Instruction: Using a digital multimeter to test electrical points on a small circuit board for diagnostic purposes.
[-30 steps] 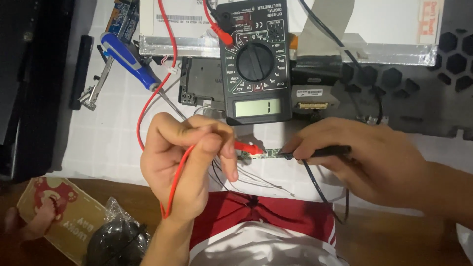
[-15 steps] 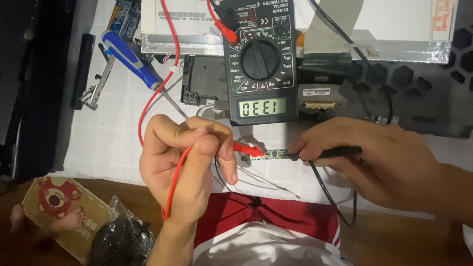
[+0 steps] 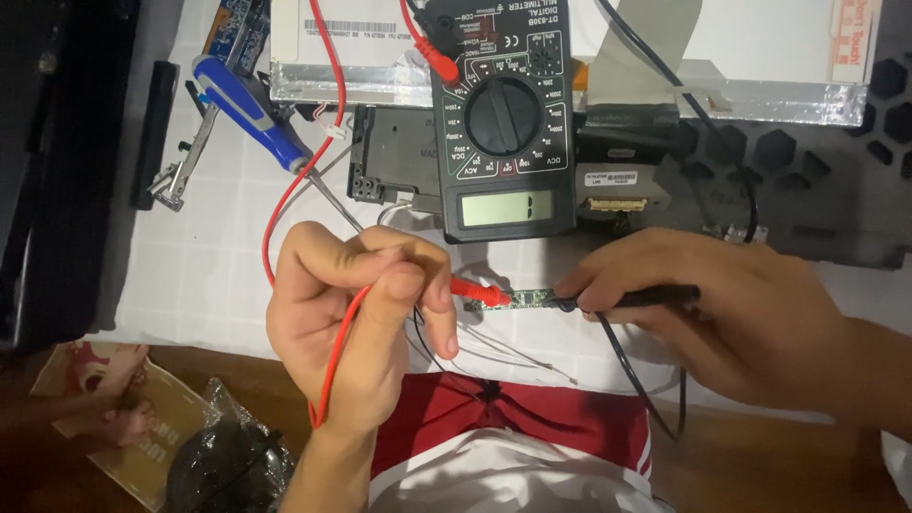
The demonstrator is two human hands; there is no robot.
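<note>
White cloth is covering the surface (image 3: 190,285), with a brown wooden edge showing along the near side. Compared with half a second back, the view is sitting closer and a little lower, both hands are staying in the same pose, and the meter's display, which was showing digits, is now looking blank.

At the grip, the left hand (image 3: 356,323) is closing its thumb and fingers around the red probe (image 3: 475,291), whose tip is touching the small green circuit board (image 3: 522,299) lying on the cloth between the hands. The right hand (image 3: 731,323) is pinching the black probe (image 3: 627,298), its tip meeting the same board from the other side. The red lead (image 3: 337,366) is trailing down over the left palm.

Just beyond the board, the black digital multimeter with a round dial (image 3: 503,123) is lying flat. Farther left, a blue-handled screwdriver (image 3: 252,119) is resting slantwise on the cloth, near metal pliers (image 3: 185,171). A silver-backed flat panel (image 3: 760,57) is stretching across the far edge.
</note>
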